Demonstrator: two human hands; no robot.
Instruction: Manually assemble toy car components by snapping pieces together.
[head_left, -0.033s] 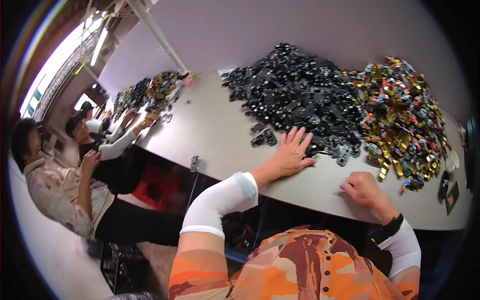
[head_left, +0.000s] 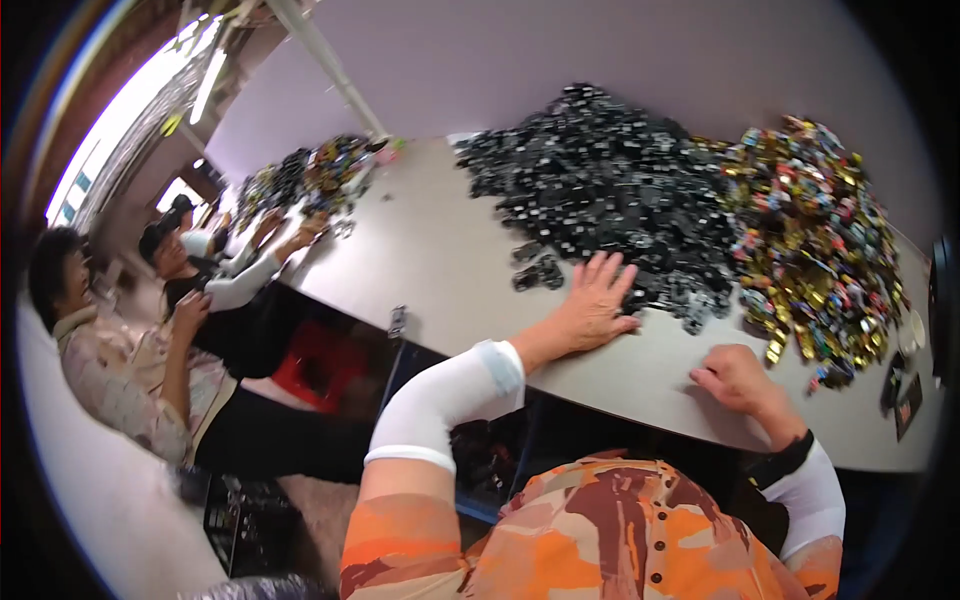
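Left hand (head_left: pixel 590 305) grip: flat and spread, palm down, holding nothing; fingertips touch the near edge of the black parts pile (head_left: pixel 610 190). Right hand (head_left: pixel 735 378) grip: loosely curled into a fist, knuckles on the surface (head_left: pixel 440 270); can't tell whether anything small sits inside it.

Black parts pile runs from 11 to 1 o'clock of the left hand, dense heap of small dark pieces. A few strays (head_left: pixel 538 272) lie just beside the hand at 10 o'clock, apart from the heap.

Gold and multicolour pile (head_left: pixel 815 235) sits at 1 o'clock of the right hand, touching the black heap along its left side.

Judgement on doing this well: keep the left palm flat and rake only the heap's edge so pieces slide rather than tumble; stay off the seam where black meets gold to avoid mixing; right hand close by to receive.

Further out, 9 to 10 o'clock: two other people (head_left: pixel 150 330) seated at the same surface, hands at a second mixed pile (head_left: pixel 310 175). Red crate (head_left: pixel 315 365) under the surface.
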